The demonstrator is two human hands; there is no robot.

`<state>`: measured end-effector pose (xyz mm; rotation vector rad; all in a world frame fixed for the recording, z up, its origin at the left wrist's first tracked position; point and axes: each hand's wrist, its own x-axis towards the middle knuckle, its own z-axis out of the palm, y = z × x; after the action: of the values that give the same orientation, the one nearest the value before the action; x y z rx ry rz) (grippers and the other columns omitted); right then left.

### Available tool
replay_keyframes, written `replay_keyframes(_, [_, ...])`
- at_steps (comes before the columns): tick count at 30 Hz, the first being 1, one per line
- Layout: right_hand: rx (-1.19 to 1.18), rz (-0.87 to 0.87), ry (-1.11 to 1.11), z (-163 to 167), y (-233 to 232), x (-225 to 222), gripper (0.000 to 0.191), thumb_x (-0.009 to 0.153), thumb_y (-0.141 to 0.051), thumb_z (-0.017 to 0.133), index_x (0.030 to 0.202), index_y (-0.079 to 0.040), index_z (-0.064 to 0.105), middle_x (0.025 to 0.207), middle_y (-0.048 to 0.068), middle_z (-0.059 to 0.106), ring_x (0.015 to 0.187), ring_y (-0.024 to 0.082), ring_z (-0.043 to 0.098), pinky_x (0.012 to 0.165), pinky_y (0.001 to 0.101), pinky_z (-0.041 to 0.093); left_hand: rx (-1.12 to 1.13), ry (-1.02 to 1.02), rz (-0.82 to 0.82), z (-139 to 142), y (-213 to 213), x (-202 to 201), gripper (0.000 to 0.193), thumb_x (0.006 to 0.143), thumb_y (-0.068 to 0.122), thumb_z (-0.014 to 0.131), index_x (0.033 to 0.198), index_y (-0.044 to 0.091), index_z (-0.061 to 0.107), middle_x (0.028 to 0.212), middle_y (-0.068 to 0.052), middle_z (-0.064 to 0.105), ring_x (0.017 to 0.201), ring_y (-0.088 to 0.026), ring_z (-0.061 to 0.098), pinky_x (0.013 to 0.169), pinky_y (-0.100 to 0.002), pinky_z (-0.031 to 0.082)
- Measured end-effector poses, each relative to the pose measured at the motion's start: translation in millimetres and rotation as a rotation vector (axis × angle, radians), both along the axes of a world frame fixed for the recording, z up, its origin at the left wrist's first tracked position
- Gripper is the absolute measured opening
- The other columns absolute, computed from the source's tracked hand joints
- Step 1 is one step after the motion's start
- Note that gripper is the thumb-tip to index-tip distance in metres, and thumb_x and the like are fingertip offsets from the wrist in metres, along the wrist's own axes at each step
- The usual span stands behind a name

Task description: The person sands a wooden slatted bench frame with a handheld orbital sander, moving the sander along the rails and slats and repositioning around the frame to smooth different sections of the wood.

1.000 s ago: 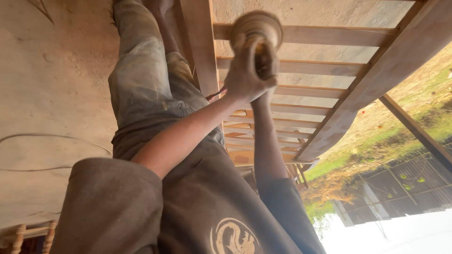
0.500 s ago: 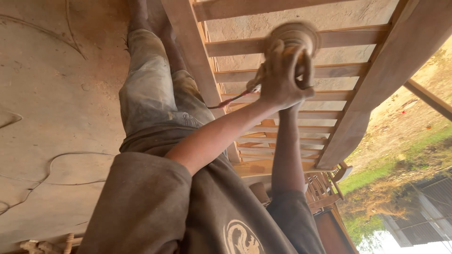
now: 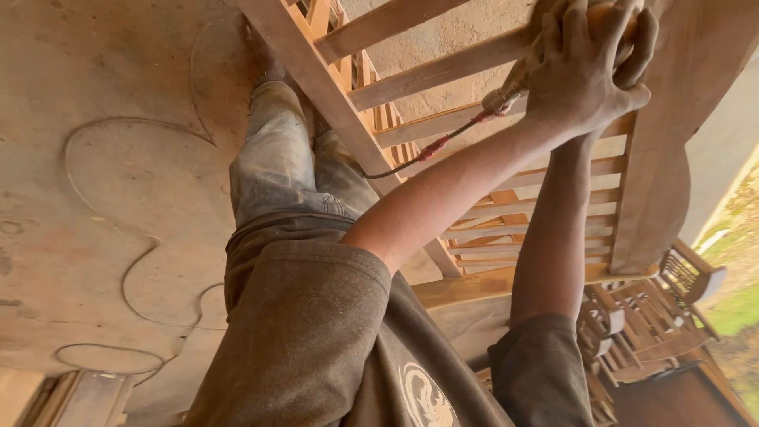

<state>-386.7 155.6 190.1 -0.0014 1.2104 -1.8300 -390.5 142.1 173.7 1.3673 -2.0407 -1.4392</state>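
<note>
Looks like the sanding step: left hand (image 3: pixel 581 75) clamped over the sander (image 3: pixel 605 12) in the upper right of the frame, pressed on the slatted chair frame (image 3: pixel 443 75). Right hand (image 3: pixel 642 49) is mostly hidden underneath, so I can't tell its grip. Next pass probably needs steady pressure from both hands, minding the 1 cord (image 3: pixel 443 146).

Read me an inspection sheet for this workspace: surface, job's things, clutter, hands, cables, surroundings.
Surface: dusty concrete floor with curved marks.
Job's things: slatted brown wooden frame; dusty hand-held power tool held against it.
Clutter: nothing seen.
Hands: left hand, fingers wrapped over the tool; right hand mostly hidden beneath it.
Cables: dark cable with red wrapping trails from the tool.
Surroundings: stacked wooden chairs; strip of grass.
</note>
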Motion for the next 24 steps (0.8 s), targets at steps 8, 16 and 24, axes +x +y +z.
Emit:
replay_keyframes(8, [0.224, -0.259, 0.375, -103, 13, 70, 0.060, 0.099, -0.034, 0.060, 0.151, -0.015, 0.035, 0.155, 0.020, 0.039, 0.149, 0.038, 0.041, 0.124, 0.0465, 0.040, 0.107, 0.064, -0.359, -48, -46, 83, 0.101, 0.069, 0.049, 0.082, 0.151, 0.033, 0.025, 0.160, -0.029, 0.027, 0.138, -0.051, 0.047, 0.084, -0.056, 0.063])
replay_keyframes(16, [0.580, -0.473, 0.715, -121, 3, 226, 0.048, 0.105, -0.025, 0.057, 0.149, -0.010, 0.043, 0.154, 0.020, 0.044, 0.147, 0.037, 0.044, 0.125, 0.0449, 0.037, -0.048, 0.019, -0.707, -61, -74, 212, 0.105, 0.074, 0.039, 0.081, 0.158, 0.015, 0.023, 0.160, -0.034, 0.022, 0.144, -0.053, 0.036, 0.113, -0.054, 0.043])
replay_keyframes(24, [1.000, -0.760, 0.856, -120, -46, 313, 0.044, 0.109, -0.017, 0.051, 0.150, -0.006, 0.045, 0.153, 0.021, 0.043, 0.145, 0.039, 0.043, 0.124, 0.0457, 0.034, 0.341, -0.291, -1.077, -64, -284, 376, 0.078, 0.089, 0.038, 0.074, 0.152, 0.005, 0.043, 0.154, -0.019, 0.050, 0.140, -0.032, 0.052, 0.111, -0.043, 0.044])
